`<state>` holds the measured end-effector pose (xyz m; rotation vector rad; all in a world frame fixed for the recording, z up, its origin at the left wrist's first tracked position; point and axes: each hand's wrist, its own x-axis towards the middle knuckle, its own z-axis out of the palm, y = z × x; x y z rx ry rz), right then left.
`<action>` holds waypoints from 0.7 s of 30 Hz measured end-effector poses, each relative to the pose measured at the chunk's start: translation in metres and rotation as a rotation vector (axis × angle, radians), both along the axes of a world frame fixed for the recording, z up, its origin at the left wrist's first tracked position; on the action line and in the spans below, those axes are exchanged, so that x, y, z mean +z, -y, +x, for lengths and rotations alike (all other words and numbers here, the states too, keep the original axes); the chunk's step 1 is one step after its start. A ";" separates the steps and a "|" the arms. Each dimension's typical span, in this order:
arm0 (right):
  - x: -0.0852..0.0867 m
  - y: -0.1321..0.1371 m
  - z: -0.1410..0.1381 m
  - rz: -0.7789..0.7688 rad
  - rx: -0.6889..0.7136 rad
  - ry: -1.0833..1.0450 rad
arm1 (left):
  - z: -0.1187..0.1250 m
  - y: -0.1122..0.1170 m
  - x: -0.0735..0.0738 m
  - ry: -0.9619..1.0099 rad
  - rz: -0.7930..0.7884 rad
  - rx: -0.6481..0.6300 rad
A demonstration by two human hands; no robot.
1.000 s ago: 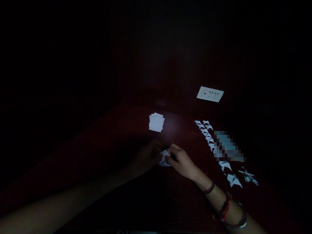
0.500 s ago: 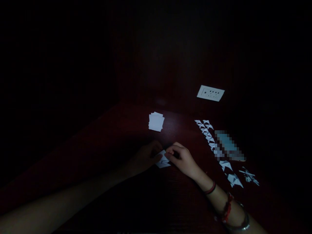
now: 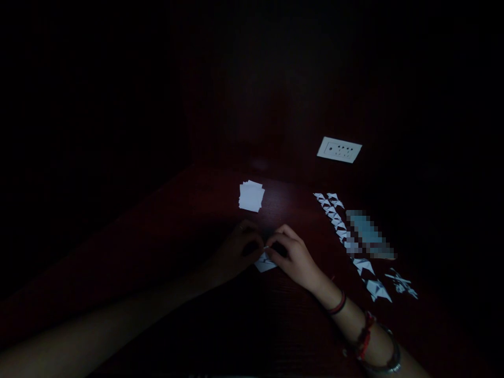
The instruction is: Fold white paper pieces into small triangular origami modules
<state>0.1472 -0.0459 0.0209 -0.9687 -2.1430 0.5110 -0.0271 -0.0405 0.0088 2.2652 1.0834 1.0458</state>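
1. The left forearm (image 3: 98, 331) comes in from the lower left corner and lies low and long across the dark desk (image 3: 177, 220), pointing up and to the right.
2. The left hand (image 3: 236, 252) sits at the end of it, knuckles up and fingers curled inward. Its fingertips are at the left edge of a small white paper piece (image 3: 264, 263). The picture is too dark to tell whether this grip pinches the paper or only presses against it.
3. Beyond the hands, farther up the desk, a loose stack of white paper squares (image 3: 251, 196) lies flat and apart from both hands.
4. The paper piece lies on the desk between the two hands, its lower part showing below the fingers and a thin white edge showing between the fingertips.
5. The right hand (image 3: 294, 257) faces the left one, back of the hand up and wrist bent. Thumb and forefinger are drawn together, and this grip pinches the upper edge of the paper piece.
6. The right forearm runs down to the lower right, with a dark band (image 3: 338, 303) at the wrist and more bracelets (image 3: 366, 338) below it.
7. To the right, a slanting row of small folded paper shapes (image 3: 334, 215) lies on the desk, with more of them nearer (image 3: 378, 290), well apart from the hands.
8. Above the row, a white socket plate (image 3: 339, 150) sits on the dark back wall.
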 end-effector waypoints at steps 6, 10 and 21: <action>0.003 0.000 -0.001 -0.075 0.010 -0.004 | 0.001 0.003 0.000 -0.033 0.077 0.012; 0.001 -0.003 0.000 -0.139 0.034 -0.067 | -0.001 0.005 0.002 -0.065 0.051 -0.016; -0.010 -0.011 0.010 -0.104 -0.001 0.106 | -0.004 -0.007 -0.016 -0.120 -0.024 0.046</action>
